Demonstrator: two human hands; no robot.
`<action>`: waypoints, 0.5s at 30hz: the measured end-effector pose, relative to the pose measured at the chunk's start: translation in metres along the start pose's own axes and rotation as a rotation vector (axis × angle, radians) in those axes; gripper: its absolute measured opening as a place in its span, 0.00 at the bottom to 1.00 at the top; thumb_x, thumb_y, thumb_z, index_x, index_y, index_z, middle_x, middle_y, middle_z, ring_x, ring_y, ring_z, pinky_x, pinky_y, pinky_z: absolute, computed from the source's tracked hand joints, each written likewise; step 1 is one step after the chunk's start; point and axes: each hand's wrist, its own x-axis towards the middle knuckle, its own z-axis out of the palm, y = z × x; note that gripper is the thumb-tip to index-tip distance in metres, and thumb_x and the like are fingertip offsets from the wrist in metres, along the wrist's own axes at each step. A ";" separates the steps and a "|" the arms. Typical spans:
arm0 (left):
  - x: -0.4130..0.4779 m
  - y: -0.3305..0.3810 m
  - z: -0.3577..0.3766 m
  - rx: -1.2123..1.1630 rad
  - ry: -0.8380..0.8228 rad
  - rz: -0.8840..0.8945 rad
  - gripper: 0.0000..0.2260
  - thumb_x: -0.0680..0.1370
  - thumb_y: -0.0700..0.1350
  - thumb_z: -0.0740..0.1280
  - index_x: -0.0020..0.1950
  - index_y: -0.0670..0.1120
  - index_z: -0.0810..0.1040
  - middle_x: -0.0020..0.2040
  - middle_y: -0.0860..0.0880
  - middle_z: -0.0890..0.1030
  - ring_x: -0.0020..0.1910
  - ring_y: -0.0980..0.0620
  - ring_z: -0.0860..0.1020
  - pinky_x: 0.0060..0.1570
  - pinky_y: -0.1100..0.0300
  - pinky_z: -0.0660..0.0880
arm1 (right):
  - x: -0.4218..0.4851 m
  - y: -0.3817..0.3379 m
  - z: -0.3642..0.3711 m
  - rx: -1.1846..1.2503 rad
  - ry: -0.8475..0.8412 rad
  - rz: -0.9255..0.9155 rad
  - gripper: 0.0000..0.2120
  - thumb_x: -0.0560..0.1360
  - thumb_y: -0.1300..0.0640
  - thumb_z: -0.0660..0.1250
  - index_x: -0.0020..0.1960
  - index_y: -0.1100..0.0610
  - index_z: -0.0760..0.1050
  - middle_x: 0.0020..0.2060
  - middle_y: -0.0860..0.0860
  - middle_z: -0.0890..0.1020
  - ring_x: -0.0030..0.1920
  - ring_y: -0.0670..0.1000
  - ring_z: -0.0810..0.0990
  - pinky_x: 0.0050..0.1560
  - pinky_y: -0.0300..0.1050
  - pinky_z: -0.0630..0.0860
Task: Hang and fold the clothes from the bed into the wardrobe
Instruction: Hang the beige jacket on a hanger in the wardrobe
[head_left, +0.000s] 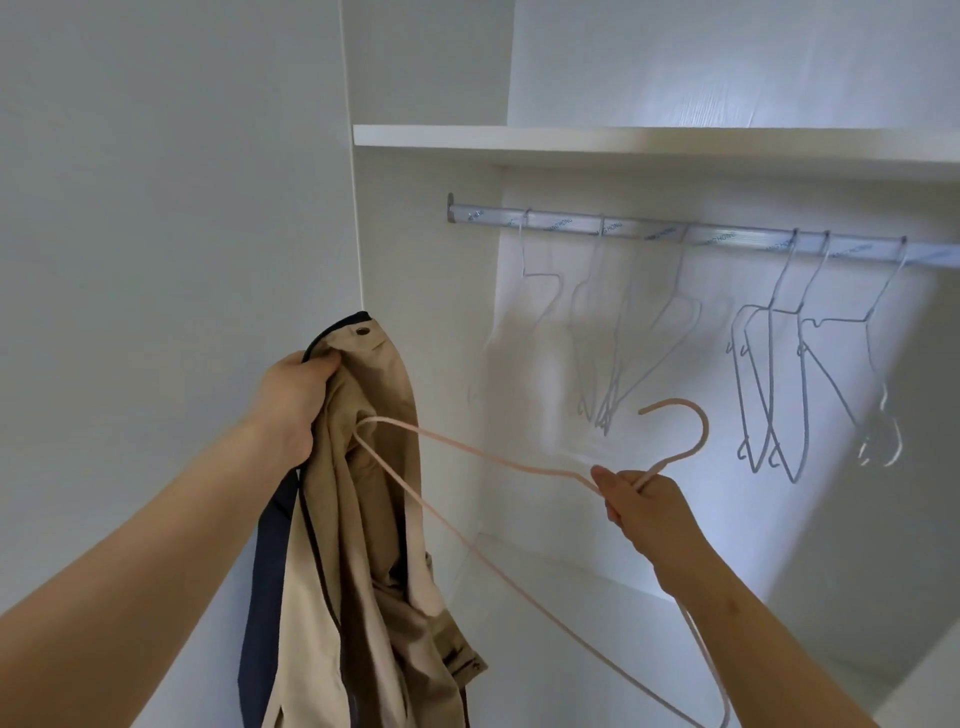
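**Q:** State of the left hand (296, 400)?

**A:** Its fingers are curled round the collar edge of the beige jacket (363, 519) and bear its weight. The jacket hangs straight down from that grip, with its navy lining showing along the left side and a metal snap near the top.

**Q:** State of the right hand (644, 504)?

**A:** It pinches the pink hanger (704, 428) at the neck, just below the hook. The hook points up and to the left. The hanger is tilted, and its lower shoulder drops past the right forearm.

**Q:** Does the hanger touch the jacket?

**A:** Yes. The hanger's far shoulder tip lies against the jacket fabric just below the left hand. I cannot tell whether that tip is inside the garment or only resting on a fold.

**Q:** Where is the jacket relative to the wardrobe?

**A:** It is held in the air in front of the left front edge of the wardrobe side panel (415, 234). It touches neither the rail nor any shelf.

**Q:** What is in the wardrobe?

**A:** A metal rail (675, 236) runs from the left panel toward the right, just below the white shelf (623, 143). Several bare grey wire hangers (783, 275) hang on it, some near the left end and more toward the right. The pink hook is below the rail and well apart from it.
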 end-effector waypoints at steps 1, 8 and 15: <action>-0.002 -0.001 0.002 0.000 -0.006 0.010 0.11 0.80 0.47 0.61 0.61 0.45 0.74 0.50 0.47 0.77 0.43 0.50 0.75 0.47 0.55 0.71 | -0.001 -0.002 0.003 0.001 -0.017 -0.004 0.23 0.77 0.52 0.64 0.25 0.56 0.66 0.16 0.43 0.64 0.17 0.42 0.61 0.23 0.32 0.60; -0.028 -0.015 0.028 0.001 -0.118 0.043 0.07 0.80 0.45 0.62 0.44 0.49 0.77 0.41 0.50 0.80 0.40 0.52 0.79 0.36 0.61 0.73 | -0.004 -0.022 0.046 -0.062 -0.126 -0.056 0.09 0.77 0.51 0.64 0.40 0.52 0.78 0.28 0.42 0.76 0.31 0.42 0.73 0.34 0.35 0.67; -0.071 -0.032 0.038 -0.054 -0.472 -0.028 0.16 0.79 0.44 0.61 0.37 0.53 0.85 0.39 0.50 0.85 0.37 0.53 0.83 0.31 0.64 0.77 | -0.009 -0.015 0.077 0.118 -0.146 0.061 0.17 0.78 0.53 0.62 0.66 0.51 0.70 0.51 0.50 0.77 0.39 0.44 0.71 0.44 0.37 0.69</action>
